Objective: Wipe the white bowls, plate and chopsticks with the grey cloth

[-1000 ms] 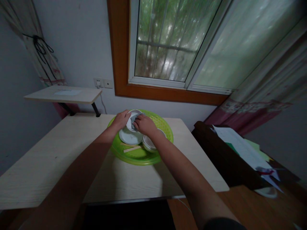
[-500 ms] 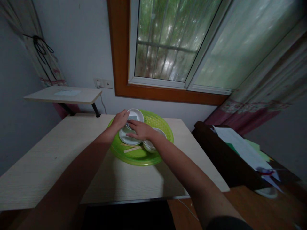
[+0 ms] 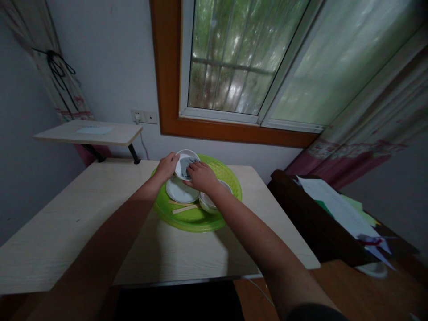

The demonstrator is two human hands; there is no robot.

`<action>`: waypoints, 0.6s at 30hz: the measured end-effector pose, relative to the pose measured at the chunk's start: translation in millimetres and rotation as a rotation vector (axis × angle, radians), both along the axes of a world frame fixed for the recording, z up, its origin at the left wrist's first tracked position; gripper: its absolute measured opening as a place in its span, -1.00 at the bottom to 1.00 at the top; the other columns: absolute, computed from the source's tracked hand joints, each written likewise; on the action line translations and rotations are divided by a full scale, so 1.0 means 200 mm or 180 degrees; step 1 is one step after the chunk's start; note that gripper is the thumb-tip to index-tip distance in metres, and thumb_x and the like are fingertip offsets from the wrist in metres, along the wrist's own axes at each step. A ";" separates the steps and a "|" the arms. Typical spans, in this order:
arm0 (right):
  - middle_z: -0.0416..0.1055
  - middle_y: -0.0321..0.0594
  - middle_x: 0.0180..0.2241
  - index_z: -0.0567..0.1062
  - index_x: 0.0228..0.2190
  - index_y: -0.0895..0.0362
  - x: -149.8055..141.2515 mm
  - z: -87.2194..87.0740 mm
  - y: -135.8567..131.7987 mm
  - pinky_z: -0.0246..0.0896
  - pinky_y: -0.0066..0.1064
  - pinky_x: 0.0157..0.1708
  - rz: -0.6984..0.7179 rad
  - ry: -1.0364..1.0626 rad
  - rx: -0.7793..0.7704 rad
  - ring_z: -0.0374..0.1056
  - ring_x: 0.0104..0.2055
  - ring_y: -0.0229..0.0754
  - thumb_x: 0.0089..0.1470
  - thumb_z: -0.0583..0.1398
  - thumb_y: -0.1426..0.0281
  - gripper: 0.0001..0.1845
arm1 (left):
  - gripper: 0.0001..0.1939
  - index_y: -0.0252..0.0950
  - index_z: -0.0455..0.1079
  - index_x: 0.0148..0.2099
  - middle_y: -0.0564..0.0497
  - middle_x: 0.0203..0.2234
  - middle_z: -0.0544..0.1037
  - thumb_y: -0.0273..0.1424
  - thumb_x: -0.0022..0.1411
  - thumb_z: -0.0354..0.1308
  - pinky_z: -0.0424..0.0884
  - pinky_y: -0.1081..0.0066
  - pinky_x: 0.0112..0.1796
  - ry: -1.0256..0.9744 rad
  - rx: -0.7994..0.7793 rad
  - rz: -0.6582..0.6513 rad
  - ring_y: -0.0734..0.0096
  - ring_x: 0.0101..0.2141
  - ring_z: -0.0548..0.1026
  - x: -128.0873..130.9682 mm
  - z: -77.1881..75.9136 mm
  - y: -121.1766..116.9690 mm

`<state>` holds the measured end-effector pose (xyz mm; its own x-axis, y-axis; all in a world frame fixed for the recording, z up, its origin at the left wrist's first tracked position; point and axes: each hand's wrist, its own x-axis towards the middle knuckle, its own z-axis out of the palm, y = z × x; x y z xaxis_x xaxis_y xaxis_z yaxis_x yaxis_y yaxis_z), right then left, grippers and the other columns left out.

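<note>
My left hand grips the left edge of a white plate, which is tilted up over the far left of a round green tray. My right hand presses a grey cloth against the inside of that plate, fingers bent on it. Just below lies another white plate on the tray. White bowls, apparently stacked, sit partly hidden under my right wrist. Light wooden chopsticks lie at the tray's front left.
The tray stands on a pale wooden table against the wall. A small raised shelf with a paper on it is at the back left. To the right, papers lie on a dark brown piece of furniture.
My right hand has moved up and right with the cloth, from the side nearer me to the plate's inner face. The plate in my left hand is now tilted more toward me.
</note>
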<state>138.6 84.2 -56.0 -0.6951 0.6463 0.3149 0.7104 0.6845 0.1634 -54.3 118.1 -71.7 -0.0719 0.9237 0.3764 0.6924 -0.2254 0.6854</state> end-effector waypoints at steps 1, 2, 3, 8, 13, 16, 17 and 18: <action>0.49 0.13 0.00 0.55 -0.04 0.26 0.00 0.01 0.00 0.14 -0.12 0.15 -0.0024 -0.0064 -0.0019 0.34 0.09 0.10 0.18 0.24 0.10 -0.49 | -0.59 -0.25 0.43 -0.20 -0.07 -0.26 0.58 -0.12 0.37 -0.15 0.34 0.36 -0.13 -0.0007 -0.0004 0.0017 0.26 -0.23 0.47 0.00 0.01 0.00; 0.51 0.11 -0.04 0.57 -0.08 0.24 0.01 0.02 -0.01 0.16 -0.13 0.12 -0.0045 -0.0113 -0.0024 0.35 0.06 0.09 0.18 0.25 0.14 -0.55 | -0.61 -0.24 0.43 -0.19 -0.07 -0.25 0.59 -0.13 0.37 -0.13 0.33 0.37 -0.12 -0.0005 -0.0015 0.0025 0.26 -0.21 0.47 0.00 0.02 -0.01; 0.52 0.09 -0.07 0.58 -0.11 0.23 0.01 0.02 -0.01 0.16 -0.14 0.10 -0.0061 -0.0146 -0.0020 0.35 0.05 0.08 0.17 0.25 0.16 -0.58 | -0.62 -0.24 0.44 -0.18 -0.07 -0.23 0.59 -0.13 0.36 -0.11 0.33 0.38 -0.11 0.0000 -0.0026 0.0026 0.26 -0.20 0.47 0.00 0.03 -0.01; 0.55 0.02 -0.13 0.60 -0.17 0.18 0.02 0.06 0.01 0.18 -0.17 0.02 0.0017 -0.0226 -0.0058 0.39 -0.02 0.07 0.17 0.26 0.19 -0.67 | -0.63 -0.25 0.41 -0.15 -0.08 -0.17 0.58 -0.15 0.38 -0.13 0.34 0.34 -0.05 -0.0104 -0.0084 -0.0006 0.24 -0.14 0.48 0.02 0.05 -0.02; 0.58 0.00 -0.17 0.54 -0.06 0.15 0.05 0.10 0.03 0.16 -0.22 0.00 0.0142 -0.0158 -0.0242 0.46 -0.08 0.04 0.09 0.33 0.33 -0.64 | -0.56 -0.26 0.27 0.10 -0.14 -0.17 0.54 -0.09 0.41 -0.17 0.44 0.31 -0.26 -0.0721 -0.0683 -0.0162 0.24 -0.28 0.52 0.04 0.07 -0.03; 0.58 -0.04 -0.12 0.46 0.04 0.13 0.08 0.12 0.01 0.18 -0.28 -0.01 0.0218 0.0325 -0.0571 0.47 -0.07 -0.03 0.07 0.34 0.39 -0.53 | -0.52 -0.27 0.12 0.22 -0.17 -0.13 0.53 -0.09 0.41 -0.17 0.45 0.35 -0.37 -0.1234 -0.0991 -0.0260 0.29 -0.32 0.53 0.04 0.11 -0.08; 0.57 -0.08 -0.10 0.44 0.05 0.12 0.09 0.12 0.00 0.19 -0.32 -0.04 0.0304 0.0542 -0.0770 0.47 -0.08 -0.06 0.07 0.34 0.40 -0.52 | -0.52 -0.27 0.11 0.21 -0.18 -0.12 0.52 -0.10 0.41 -0.16 0.46 0.35 -0.38 -0.1411 -0.1056 -0.0247 0.29 -0.31 0.53 0.03 0.12 -0.11; 0.57 -0.11 -0.08 0.44 0.04 0.11 0.11 0.13 -0.01 0.21 -0.36 -0.07 0.0406 0.0736 -0.1005 0.47 -0.09 -0.10 0.08 0.34 0.38 -0.52 | -0.55 -0.26 0.11 0.19 -0.19 -0.09 0.52 -0.11 0.40 -0.13 0.48 0.35 -0.36 -0.1575 -0.1119 -0.0305 0.29 -0.29 0.55 0.03 0.13 -0.13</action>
